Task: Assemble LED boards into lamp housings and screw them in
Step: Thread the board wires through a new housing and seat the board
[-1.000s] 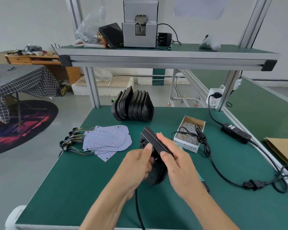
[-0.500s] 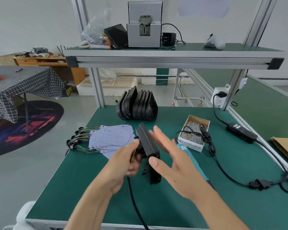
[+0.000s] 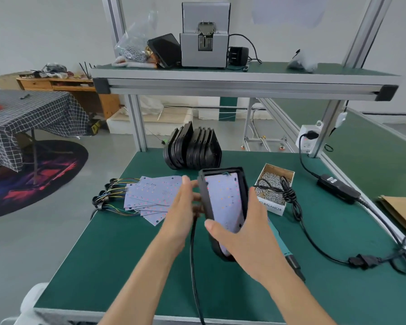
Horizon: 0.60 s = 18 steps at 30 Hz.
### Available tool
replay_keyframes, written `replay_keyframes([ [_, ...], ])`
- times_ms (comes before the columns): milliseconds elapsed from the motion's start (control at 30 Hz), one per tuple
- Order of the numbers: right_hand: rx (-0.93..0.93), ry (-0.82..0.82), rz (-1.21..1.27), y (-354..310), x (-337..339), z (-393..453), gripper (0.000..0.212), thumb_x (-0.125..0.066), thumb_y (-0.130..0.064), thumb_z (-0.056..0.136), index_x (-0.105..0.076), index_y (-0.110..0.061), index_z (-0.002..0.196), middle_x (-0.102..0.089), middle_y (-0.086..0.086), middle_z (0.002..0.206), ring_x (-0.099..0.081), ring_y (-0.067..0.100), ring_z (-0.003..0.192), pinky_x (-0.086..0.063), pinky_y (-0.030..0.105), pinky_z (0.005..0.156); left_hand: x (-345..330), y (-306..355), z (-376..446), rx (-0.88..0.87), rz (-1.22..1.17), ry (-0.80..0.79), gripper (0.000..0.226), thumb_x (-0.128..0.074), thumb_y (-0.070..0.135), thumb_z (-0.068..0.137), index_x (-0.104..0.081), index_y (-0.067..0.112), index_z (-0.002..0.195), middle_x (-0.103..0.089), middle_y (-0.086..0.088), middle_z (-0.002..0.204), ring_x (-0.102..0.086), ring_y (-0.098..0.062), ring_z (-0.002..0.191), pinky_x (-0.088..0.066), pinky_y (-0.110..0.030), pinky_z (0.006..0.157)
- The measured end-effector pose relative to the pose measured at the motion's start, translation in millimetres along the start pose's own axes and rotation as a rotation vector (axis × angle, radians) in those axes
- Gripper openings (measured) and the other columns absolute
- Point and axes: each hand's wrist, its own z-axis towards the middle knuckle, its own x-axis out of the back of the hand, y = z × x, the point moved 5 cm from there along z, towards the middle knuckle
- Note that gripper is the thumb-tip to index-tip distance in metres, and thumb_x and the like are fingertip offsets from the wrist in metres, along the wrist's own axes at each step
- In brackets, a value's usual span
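A black lamp housing [image 3: 243, 184] is held upright above the green bench, its open face toward me with a white LED board [image 3: 223, 200] seated inside. My right hand [image 3: 246, 240] grips the housing's lower right side, thumb across the front and fingers along the right wall. My left hand [image 3: 179, 212] lies with straight fingers against the housing's left edge. A black cable [image 3: 193, 259] hangs down from the housing between my forearms. Loose LED boards [image 3: 155, 195] with coloured wires are fanned out to the left.
Several empty black housings [image 3: 192, 148] stand stacked at the back. A cardboard box of screws [image 3: 275, 181] sits on the right, with a coiled cord over it. A teal electric screwdriver [image 3: 283, 247] lies under my right wrist. A power adapter [image 3: 338, 191] is at far right.
The housing has turned from edge-on to face me, showing the board inside. My right hand, open before, now grips it. My left hand's fingers have straightened against its left edge.
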Motion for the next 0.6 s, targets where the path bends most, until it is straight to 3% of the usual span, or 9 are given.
replay_keyframes([
  [33, -0.044, 0.056, -0.003, 3.1, -0.7, 1.9, 0.123, -0.070, -0.082, 0.055, -0.010, -0.043, 0.155, -0.029, -0.026, 0.140, -0.034, -0.001, 0.134, -0.034, 0.028, 0.104, -1.3, -7.7, -3.0, -0.023, -0.004, 0.014, 0.061, -0.022, 0.075, 0.102, -0.067, 0.042, 0.127, -0.075, 0.005, 0.118, -0.071, -0.023, 0.110, -0.053, -0.042, 0.101],
  [100, -0.130, 0.119, -0.051, 7.5, -3.7, 6.6, 0.125, -0.069, -0.083, 0.057, -0.009, -0.037, 0.156, -0.031, -0.009, 0.138, -0.034, 0.015, 0.135, -0.036, 0.035, 0.103, -7.1, -26.2, -11.9, -0.074, 0.027, -0.010, 0.063, -0.026, 0.080, 0.096, -0.064, 0.042, 0.129, -0.072, 0.013, 0.124, -0.066, -0.011, 0.119, -0.047, -0.037, 0.105],
  [167, -0.212, 0.115, -0.135, 13.8, -12.2, 11.3, 0.141, -0.064, -0.089, 0.058, 0.002, -0.022, 0.163, -0.028, 0.003, 0.149, -0.030, 0.026, 0.143, -0.036, 0.039, 0.110, -14.4, -43.5, -19.9, -0.072, 0.121, -0.019, 0.062, -0.033, 0.073, 0.100, -0.069, 0.023, 0.102, -0.075, 0.010, 0.104, -0.068, -0.009, 0.102, -0.048, -0.032, 0.096],
  [233, -0.257, 0.113, -0.218, 20.6, -22.0, 13.1, 0.145, -0.061, -0.091, 0.061, 0.003, -0.010, 0.163, -0.028, 0.011, 0.151, -0.030, 0.032, 0.141, -0.037, 0.043, 0.112, -15.1, -52.9, -20.6, -0.058, 0.106, 0.035, 0.056, -0.041, 0.056, 0.102, -0.057, 0.007, 0.082, -0.067, -0.002, 0.079, -0.060, -0.020, 0.076, -0.048, -0.039, 0.079],
  [333, -0.312, 0.031, -0.209, 34.0, -37.2, 10.6, 0.145, -0.063, -0.088, 0.064, 0.004, -0.004, 0.161, -0.026, 0.015, 0.152, -0.030, 0.034, 0.142, -0.035, 0.040, 0.112, -4.4, -60.9, -7.7, 0.033, 0.121, 0.088, 0.045, -0.047, 0.038, 0.100, -0.050, -0.003, 0.080, -0.055, -0.006, 0.079, -0.046, -0.019, 0.076, -0.037, -0.038, 0.076],
  [400, -0.352, -0.038, -0.127, 42.1, -43.3, 6.7, 0.143, -0.061, -0.090, 0.062, 0.000, -0.006, 0.161, -0.027, 0.011, 0.149, -0.034, 0.030, 0.141, -0.036, 0.035, 0.109, 5.6, -62.8, 1.0, 0.090, 0.239, 0.125, 0.040, -0.046, 0.031, 0.106, -0.045, 0.007, 0.074, -0.044, -0.004, 0.074, -0.037, -0.017, 0.074, -0.030, -0.036, 0.072],
  [500, -0.320, -0.046, -0.157, 47.4, -42.7, 4.5, 0.124, -0.064, -0.080, 0.073, -0.013, -0.007, 0.159, -0.035, 0.007, 0.144, -0.042, 0.027, 0.136, -0.041, 0.037, 0.108, 16.4, -63.1, 8.3, 0.113, 0.430, 0.186, 0.045, -0.046, 0.031, 0.105, -0.029, 0.021, 0.065, -0.032, 0.009, 0.057, -0.028, -0.019, 0.064, -0.023, -0.035, 0.062],
  [600, -0.297, -0.056, -0.217, 50.4, -34.2, 8.1, 0.095, -0.062, -0.071, 0.083, -0.033, -0.010, 0.151, -0.048, 0.007, 0.137, -0.046, 0.026, 0.131, -0.041, 0.041, 0.109, 21.9, -67.6, 13.5, 0.103, 0.474, 0.185, 0.049, -0.049, 0.033, 0.104, -0.026, 0.021, 0.062, -0.029, 0.012, 0.054, -0.025, -0.017, 0.061, -0.021, -0.035, 0.060],
])
